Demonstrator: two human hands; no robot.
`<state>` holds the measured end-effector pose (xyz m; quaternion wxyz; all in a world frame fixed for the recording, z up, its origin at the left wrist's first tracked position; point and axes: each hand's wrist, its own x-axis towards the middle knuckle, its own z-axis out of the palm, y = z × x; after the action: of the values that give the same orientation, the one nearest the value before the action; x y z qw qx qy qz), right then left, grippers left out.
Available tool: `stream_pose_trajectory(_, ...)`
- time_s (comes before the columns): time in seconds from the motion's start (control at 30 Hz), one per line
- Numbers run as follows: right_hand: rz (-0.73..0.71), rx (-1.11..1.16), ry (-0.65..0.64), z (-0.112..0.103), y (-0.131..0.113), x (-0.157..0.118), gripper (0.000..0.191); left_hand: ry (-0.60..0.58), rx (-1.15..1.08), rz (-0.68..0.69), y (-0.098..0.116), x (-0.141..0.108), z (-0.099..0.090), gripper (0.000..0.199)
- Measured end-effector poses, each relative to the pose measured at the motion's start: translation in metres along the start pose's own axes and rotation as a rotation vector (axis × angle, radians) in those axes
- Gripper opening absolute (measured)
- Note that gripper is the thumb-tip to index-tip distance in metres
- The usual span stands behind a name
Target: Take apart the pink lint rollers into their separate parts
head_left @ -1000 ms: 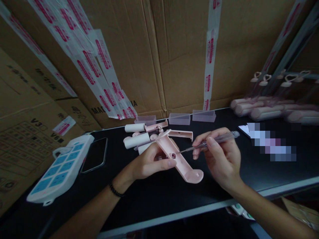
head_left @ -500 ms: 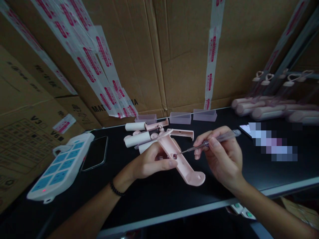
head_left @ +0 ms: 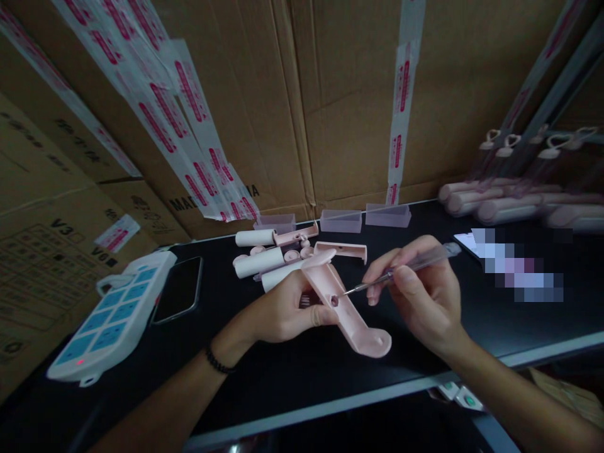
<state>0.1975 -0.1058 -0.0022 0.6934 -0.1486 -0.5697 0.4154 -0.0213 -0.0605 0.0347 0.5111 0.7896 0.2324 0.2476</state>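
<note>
"Two hands are at work; what does the left hand [head_left: 289, 311] have?"

"It grasps a pink trough-shaped part [head_left: 353, 321], held aslant above the black table [head_left: 264, 393], its hollow side facing up toward the camera, its rounded near end low and to the right."

"And the right hand [head_left: 428, 299]?"

"That one grips a slim clear-handled tool [head_left: 387, 276] between thumb and fingers. The metal tip points left, just beside the round hole [head_left: 335, 301] in the part; whether they touch, I can't tell."

"What lies beyond them?"

"White cylinders [head_left: 258, 262] and small pink pieces [head_left: 292, 255], just past the left hand, with another pink trough [head_left: 342, 251] to their right. Three lilac boxes [head_left: 340, 222] sit along the table's far edge, before a tall cardboard box [head_left: 349, 113]."

"And over on the left?"

"A dark-screened phone [head_left: 179, 292] lies just beside a white power strip [head_left: 113, 318] with blue socket panels."
</note>
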Motion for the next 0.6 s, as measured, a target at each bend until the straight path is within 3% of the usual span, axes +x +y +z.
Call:
stream_pose_trajectory(0.2,-0.156,-0.167,-0.021,0.0,-0.003,0.001,0.012,0.107,0.006,0.031,-0.005,0.006,0.003,0.048)
stream_pose_trajectory(0.6,-0.254,-0.28,-0.124,-0.005,-0.015,0.008,0.02,0.168,-0.012,0.039,-0.007,0.009,0.009,0.045)
